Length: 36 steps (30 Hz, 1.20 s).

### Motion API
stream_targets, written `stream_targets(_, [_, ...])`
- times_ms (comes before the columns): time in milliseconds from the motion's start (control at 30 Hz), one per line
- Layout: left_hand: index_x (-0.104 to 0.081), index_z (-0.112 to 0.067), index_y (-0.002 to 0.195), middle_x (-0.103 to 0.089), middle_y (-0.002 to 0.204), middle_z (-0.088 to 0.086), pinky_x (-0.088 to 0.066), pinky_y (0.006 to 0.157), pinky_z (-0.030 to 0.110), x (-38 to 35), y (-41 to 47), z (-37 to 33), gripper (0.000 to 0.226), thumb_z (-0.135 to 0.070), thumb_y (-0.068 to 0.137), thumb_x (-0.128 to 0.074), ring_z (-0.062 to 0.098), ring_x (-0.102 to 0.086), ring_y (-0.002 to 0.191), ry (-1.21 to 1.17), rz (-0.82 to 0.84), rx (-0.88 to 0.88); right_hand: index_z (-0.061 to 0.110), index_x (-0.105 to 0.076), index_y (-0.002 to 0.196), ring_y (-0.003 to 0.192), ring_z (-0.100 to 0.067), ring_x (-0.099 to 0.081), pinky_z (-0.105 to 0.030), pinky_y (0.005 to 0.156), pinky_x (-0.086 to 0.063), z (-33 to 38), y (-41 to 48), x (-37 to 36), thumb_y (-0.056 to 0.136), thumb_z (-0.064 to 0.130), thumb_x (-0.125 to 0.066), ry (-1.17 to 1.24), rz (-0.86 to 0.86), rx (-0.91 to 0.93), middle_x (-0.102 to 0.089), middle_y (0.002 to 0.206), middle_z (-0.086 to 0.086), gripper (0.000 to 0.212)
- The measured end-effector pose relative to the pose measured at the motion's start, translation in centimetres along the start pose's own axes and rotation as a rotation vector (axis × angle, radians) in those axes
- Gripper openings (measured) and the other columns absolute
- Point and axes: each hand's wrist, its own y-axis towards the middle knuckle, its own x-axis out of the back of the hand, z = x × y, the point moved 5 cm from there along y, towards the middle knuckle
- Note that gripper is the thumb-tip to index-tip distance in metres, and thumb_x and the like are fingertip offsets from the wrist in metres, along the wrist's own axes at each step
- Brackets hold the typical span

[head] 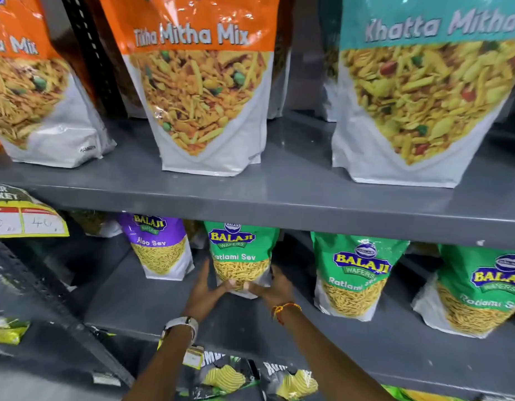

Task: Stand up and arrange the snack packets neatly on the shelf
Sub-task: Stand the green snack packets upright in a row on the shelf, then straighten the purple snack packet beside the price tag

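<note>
Grey metal forms the middle shelf (152,299), where a green Ratlami Sev packet (241,257) is held upright, set back from the shelf's front edge. Bare shelf is left open in front of this packet and between it and the purple Aloo Sev packet (159,246) to its left; a wider gap separates it from a second Ratlami Sev packet (356,274) to its right. The left hand (205,290) and right hand (275,287) are pressed against the packet's lower sides, thumbs across its front. Yellow sev is pictured below a "BALAJI WAFERS" logo. Above it, "Tikha Mitha Mix" (204,82) and "Khatta Mitha" (424,96) pouches stand.
</note>
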Motion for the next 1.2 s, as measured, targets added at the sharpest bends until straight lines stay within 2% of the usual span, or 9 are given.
stream_targets(67, [-0.04,-0.03,0.132,-0.051,0.137,-0.003,-0.036,0.11,0.04,-0.5,0.2,-0.3,0.087,-0.057,0.056,-0.072,0.014,-0.045,0.129,-0.052,0.006,-0.007,0.004,-0.057,0.115,0.097,-0.015,-0.06,-0.003,0.066,-0.046,-0.5,0.6,-0.3,0.041,0.054,-0.071,-0.081,-0.044,-0.02,-0.067,0.104,-0.007,0.091])
stream_targets(167, [-0.049,-0.027,0.125,-0.062,0.125,0.0,-0.044,0.103,0.047,-0.8,0.0,0.6,0.078,-0.061,0.058,-0.07,0.016,-0.057,0.117,-0.087,-0.058,-0.01,0.002,-0.06,0.113,0.103,-0.028,-0.064,-0.034,0.084,-0.051,-0.9,0.9,-0.3,0.062,0.029,-0.081,-0.135,-0.106,-0.063,-0.069,0.111,-0.017,0.061])
stream_targets(333, [-0.053,-0.021,0.12,-0.068,0.112,-0.002,-0.05,0.086,0.033,-1.1,-2.4,0.2,0.069,-0.058,0.062,-0.064,0.016,-0.063,0.103,-0.012,-0.145,-0.044,0.0,-0.064,0.099,0.096,-0.03,-0.065,-0.039,0.08,-0.051,-1.7,0.4,0.0,0.058,0.035,-0.077,-0.204,-0.143,-0.064,-0.071,0.1,-0.021,0.056])
stream_targets(633, [-0.053,-0.02,0.12,-0.067,0.111,-0.002,-0.045,0.08,0.027,-1.0,-3.1,-0.4,0.059,-0.05,0.071,-0.064,0.015,-0.062,0.095,0.072,-0.137,-0.067,-0.006,-0.062,0.096,0.096,-0.033,-0.065,-0.045,0.084,-0.054,-2.3,-0.3,0.0,0.068,0.017,-0.078,-0.175,-0.18,-0.068,-0.07,0.099,-0.023,0.04])
stream_targets(800, [-0.045,-0.016,0.131,-0.065,0.123,0.008,-0.048,0.085,0.031,-0.9,-3.5,-0.6,0.065,-0.046,0.077,-0.066,0.031,-0.061,0.111,0.142,-0.128,-0.089,0.008,-0.055,0.118,0.107,-0.024,-0.06,-0.037,0.087,-0.05,-3.1,-2.1,-0.9,0.068,0.031,-0.077,-0.073,-0.269,-0.086,-0.066,0.114,-0.009,0.059])
stream_targets(900, [-0.039,-0.015,0.138,-0.055,0.135,0.008,-0.042,0.097,0.03,1.0,-4.6,-1.0,0.08,-0.057,0.074,-0.061,0.026,-0.053,0.123,0.081,-0.226,-0.127,0.026,-0.057,0.097,0.092,-0.025,-0.061,-0.033,0.079,-0.047,-3.2,-6.0,-2.6,0.071,0.031,-0.071,0.045,-0.497,-0.043,-0.063,0.097,-0.009,0.03])
stream_targets(1033, [-0.054,-0.013,0.119,-0.063,0.114,0.01,-0.047,0.092,0.037,7.2,-5.8,-0.6,0.04,-0.028,0.084,-0.063,0.02,-0.058,0.104,-0.004,-0.515,-0.169,0.029,-0.06,0.071,0.065,0.002,-0.059,-0.02,0.065,-0.049,-2.0,-7.1,-10.0,0.072,0.018,-0.074,0.039,-0.098,-0.003,-0.063,0.073,0.0,0.018])
stream_targets(1100, [-0.057,-0.013,0.112,-0.066,0.108,0.011,-0.049,0.084,0.027,10.7,-5.6,-0.5,0.031,-0.025,0.084,-0.062,0.013,-0.062,0.094,-0.008,-0.61,-0.178,0.027,-0.059,0.075,0.064,0.009,-0.057,-0.011,0.066,-0.047,0.0,-5.8,-13.4,0.072,0.01,-0.075,0.026,0.078,0.028,-0.061,0.075,0.004,0.024])
stream_targets(1200, [-0.059,-0.005,0.109,-0.066,0.104,0.015,-0.044,0.077,0.009,15.2,-3.9,0.3,0.027,-0.012,0.084,-0.064,0.013,-0.063,0.091,-0.04,-0.647,-0.136,0.025,-0.056,0.085,0.072,0.018,-0.057,-0.002,0.071,-0.043,3.1,-2.5,-16.3,0.066,0.011,-0.08,0.069,0.085,0.092,-0.06,0.082,0.013,0.033])
